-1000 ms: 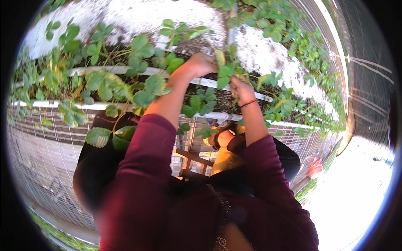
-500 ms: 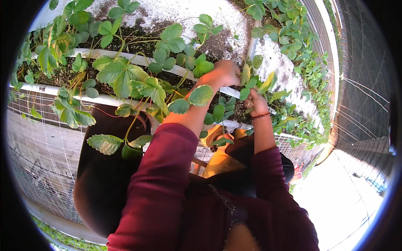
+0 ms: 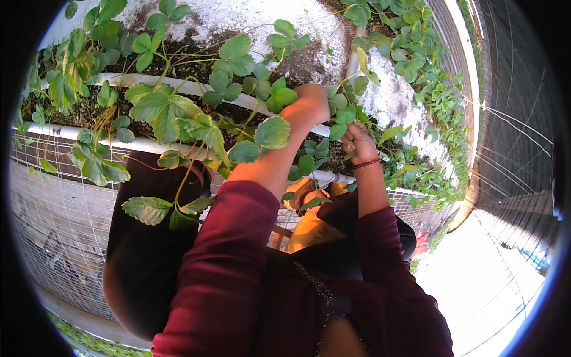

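Leafy strawberry plants (image 3: 166, 113) fill a long planting trough edged with white pipes (image 3: 143, 143). My left hand (image 3: 312, 102) reaches across the trough, bent at the wrist among the leaves, its fingers hidden behind the back of the hand. Close to its right, my right hand (image 3: 360, 144) has its fingers curled closed at a strawberry plant (image 3: 345, 119), against the leaves and thin stems. A dark beaded bracelet circles the right wrist. Broad leaves (image 3: 273, 132) overlap my left forearm.
White sheeting (image 3: 262, 24) with dark soil patches lies behind the trough. Wire mesh (image 3: 59, 202) hangs along its near side. More plants (image 3: 440, 101) run down the right, beside dark netting (image 3: 517, 107). A yellow item with dark lettering (image 3: 315, 229) sits below my hands.
My left hand has turned further over at the wrist, hiding its fingers. Yellowish leaves by my right hand have shifted, one now standing farther up. The view has moved slightly.
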Tool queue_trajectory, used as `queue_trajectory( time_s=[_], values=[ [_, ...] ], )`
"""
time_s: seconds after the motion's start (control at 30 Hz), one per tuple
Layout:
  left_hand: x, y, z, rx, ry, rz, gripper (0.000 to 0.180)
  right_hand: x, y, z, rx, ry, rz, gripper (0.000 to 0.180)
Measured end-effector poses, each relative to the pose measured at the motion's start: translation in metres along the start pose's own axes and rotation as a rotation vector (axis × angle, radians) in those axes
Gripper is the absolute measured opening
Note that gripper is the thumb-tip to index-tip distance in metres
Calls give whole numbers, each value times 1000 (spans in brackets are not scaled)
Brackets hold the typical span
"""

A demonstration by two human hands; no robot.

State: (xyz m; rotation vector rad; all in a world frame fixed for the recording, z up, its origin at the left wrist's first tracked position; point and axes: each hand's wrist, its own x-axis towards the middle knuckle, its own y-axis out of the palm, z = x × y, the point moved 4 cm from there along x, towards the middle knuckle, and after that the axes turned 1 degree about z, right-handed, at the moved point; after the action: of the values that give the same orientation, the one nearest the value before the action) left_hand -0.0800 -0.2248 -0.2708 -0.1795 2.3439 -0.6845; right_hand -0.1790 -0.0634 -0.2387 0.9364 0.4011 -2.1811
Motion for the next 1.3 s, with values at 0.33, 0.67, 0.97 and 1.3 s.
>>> queue_trajectory(
  time_s=[0.33,0.67,0.97,1.3],
  values=[
    [-20,-13,-2,-210,125,-9,31,-4,0,-3,-36,-20,86,8],
    [-17,-3,2,-162,62,-103,26,-4,-1,-13,-2,-78,88,27],
    [-25,0,17,-270,21,-424,23,-37,-10,-15,295,-122,-36,6],
    [-132,-54,-124,164,367,-575,16,-110,20,28,547,-568,87,54]
  ],
)
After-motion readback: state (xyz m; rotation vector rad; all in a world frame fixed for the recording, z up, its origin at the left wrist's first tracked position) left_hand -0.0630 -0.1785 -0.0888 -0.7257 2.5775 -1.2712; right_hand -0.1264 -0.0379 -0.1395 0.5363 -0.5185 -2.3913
